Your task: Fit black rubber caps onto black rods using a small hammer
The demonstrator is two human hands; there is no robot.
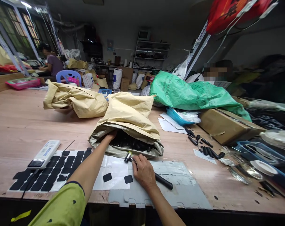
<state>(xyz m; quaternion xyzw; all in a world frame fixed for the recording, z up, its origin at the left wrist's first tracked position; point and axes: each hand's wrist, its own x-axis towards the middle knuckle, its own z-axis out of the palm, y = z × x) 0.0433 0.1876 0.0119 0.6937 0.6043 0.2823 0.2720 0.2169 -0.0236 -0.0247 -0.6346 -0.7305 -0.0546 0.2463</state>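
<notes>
My left hand [111, 135] reaches into the mouth of a tan woven sack [130, 113], its fingers hidden inside. Dark small pieces [130, 142] show within the opening; their kind is not clear. My right hand [143, 171] is closed over the shaft of a small hammer [163, 181], which lies across a grey mat [187, 188]. The hammer's head, with a yellowish tip, points toward the sack, and its black handle sticks out to the right. White backing sheets with black rounded-square patches [50, 172] lie at the left, and two loose patches [128, 179] rest beside my right hand.
A white handheld device [44, 153] sits on the patches. Another tan sack [78, 100] lies behind, and a green sack [189, 92] and a cardboard box [227, 124] fill the right. Black handle-like parts [207, 151] and clear tubs crowd the right side. Two people sit farther back.
</notes>
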